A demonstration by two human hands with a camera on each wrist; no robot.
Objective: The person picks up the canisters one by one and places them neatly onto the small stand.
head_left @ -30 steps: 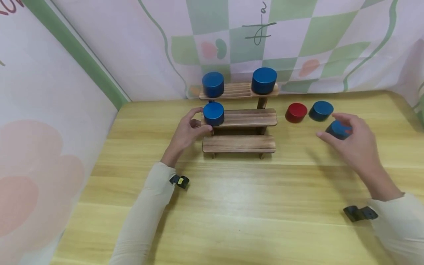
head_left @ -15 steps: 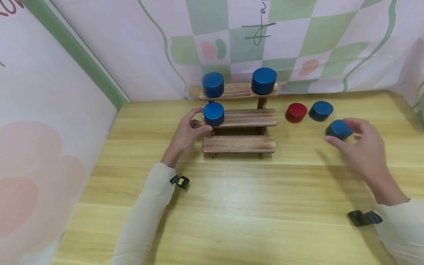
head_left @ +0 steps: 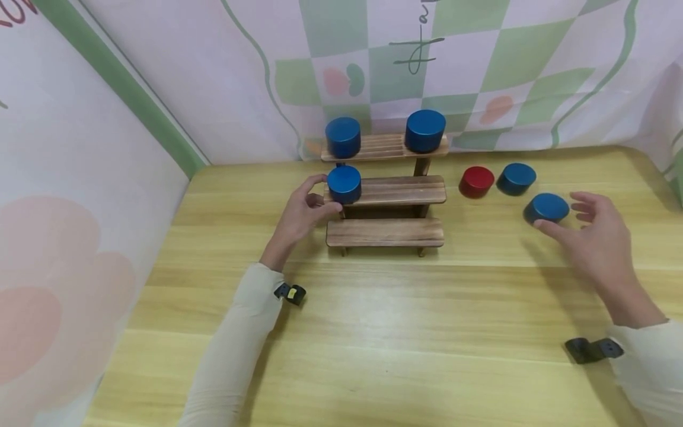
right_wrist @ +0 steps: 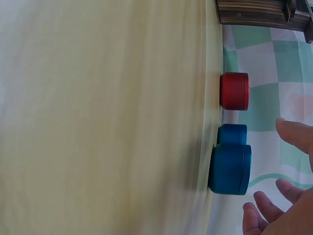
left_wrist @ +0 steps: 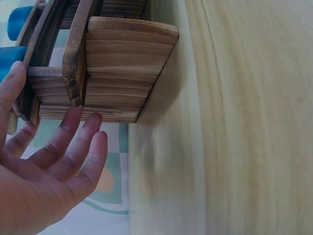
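Lt-wood table, tiered stand near back cloth. L hand, extended fwd at stand's L, thumb + index curled round mid-tier blue tin; R hand, well R of stand, thumb + fingers spread beside front blue tin.

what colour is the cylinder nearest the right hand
The cylinder nearest the right hand is blue, seen best in the head view.
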